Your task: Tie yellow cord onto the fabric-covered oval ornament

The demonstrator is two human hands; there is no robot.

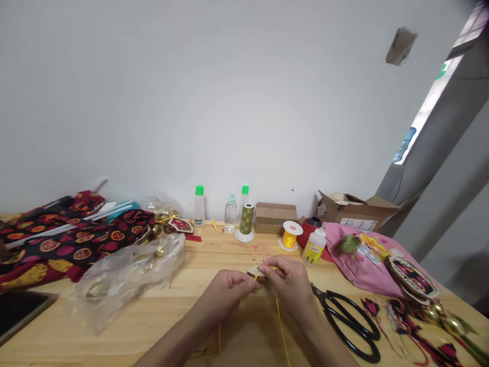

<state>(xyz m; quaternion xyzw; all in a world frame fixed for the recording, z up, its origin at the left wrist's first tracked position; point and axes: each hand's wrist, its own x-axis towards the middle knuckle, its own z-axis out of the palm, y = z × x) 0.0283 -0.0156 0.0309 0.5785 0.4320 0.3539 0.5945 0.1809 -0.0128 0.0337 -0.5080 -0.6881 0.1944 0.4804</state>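
Note:
Over the middle of the wooden table, my left hand (229, 293) and my right hand (291, 285) come together, fingers closed in pinches. Between them is a small, flat, pale piece with a dark edge (253, 271), partly covered by my fingers. My right fingertips grip it from the right. A thin yellow cord (281, 326) crosses the piece where my left fingertips pinch it. One length hangs below my right hand, another below my left. Black-handled scissors (349, 321) lie just right of my right forearm.
Behind my hands stand a yellow cord spool (289, 238), a glue bottle (315, 247), a green thread spool (247, 219) and a small cardboard box (275, 218). Plastic bags (126, 272) and patterned fabric (76, 244) lie left. A pink bag (344, 244) and tassels (412, 326) lie right.

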